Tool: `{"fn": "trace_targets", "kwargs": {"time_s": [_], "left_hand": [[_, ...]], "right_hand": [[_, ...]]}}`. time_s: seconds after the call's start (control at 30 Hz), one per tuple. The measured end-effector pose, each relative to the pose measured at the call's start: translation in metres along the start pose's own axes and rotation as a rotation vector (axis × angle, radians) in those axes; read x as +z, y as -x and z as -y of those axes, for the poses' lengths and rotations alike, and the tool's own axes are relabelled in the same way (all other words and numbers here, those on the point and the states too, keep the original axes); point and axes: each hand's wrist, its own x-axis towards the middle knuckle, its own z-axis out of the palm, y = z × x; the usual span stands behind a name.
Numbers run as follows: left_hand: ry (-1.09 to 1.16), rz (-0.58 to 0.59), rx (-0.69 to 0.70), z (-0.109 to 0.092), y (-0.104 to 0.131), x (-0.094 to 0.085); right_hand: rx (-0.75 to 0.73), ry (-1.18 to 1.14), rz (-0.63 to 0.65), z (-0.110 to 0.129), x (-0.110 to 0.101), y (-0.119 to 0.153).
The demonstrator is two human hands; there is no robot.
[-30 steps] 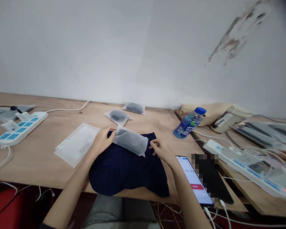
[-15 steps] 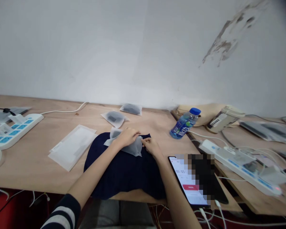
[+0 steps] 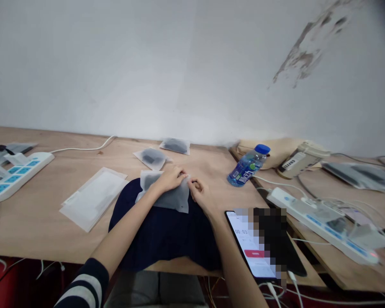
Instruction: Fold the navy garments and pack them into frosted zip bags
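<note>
A frosted bag [image 3: 171, 200] with something dark inside lies on a dark blue cloth [image 3: 167, 239] at the table's front edge. My left hand [image 3: 171, 179] rests over the bag's upper part, its fingers pinching the top right corner. Close beside it, my right hand [image 3: 200, 194] has its fingers closed on the same corner. Two more filled frosted bags, one nearer [image 3: 151, 158] and one farther [image 3: 175, 146], lie behind the cloth. Flat frosted bags [image 3: 94, 199] are stacked to the left.
A blue-capped bottle [image 3: 248, 165], a coffee cup [image 3: 301, 160] and a lit phone [image 3: 252, 246] are on the right. Power strips lie at left [image 3: 19, 175] and right [image 3: 321, 224], with white cables around them. A wall [image 3: 131, 68] rises behind the table.
The frosted bag lies flatter and more spread out over the cloth. Both hands have shifted slightly left and up, still at its top right corner. The whole view has moved a little.
</note>
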Motion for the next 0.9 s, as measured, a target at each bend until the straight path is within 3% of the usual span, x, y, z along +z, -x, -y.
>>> {"fn": "trace_targets", "kwargs": {"time_s": [0.37, 0.57, 0.9], "left_hand": [[-0.051, -0.102, 0.085, -0.034, 0.032, -0.041], [-0.214, -0.168, 0.051, -0.028, 0.053, -0.056], [-0.239, -0.239, -0.084, -0.01, 0.104, -0.096]], "right_hand": [[-0.211, -0.016, -0.074, 0.015, 0.005, 0.011], [-0.254, 0.03, -0.14, 0.02, 0.006, 0.015], [-0.274, 0.036, -0.173, 0.021, 0.0, 0.016]]}}
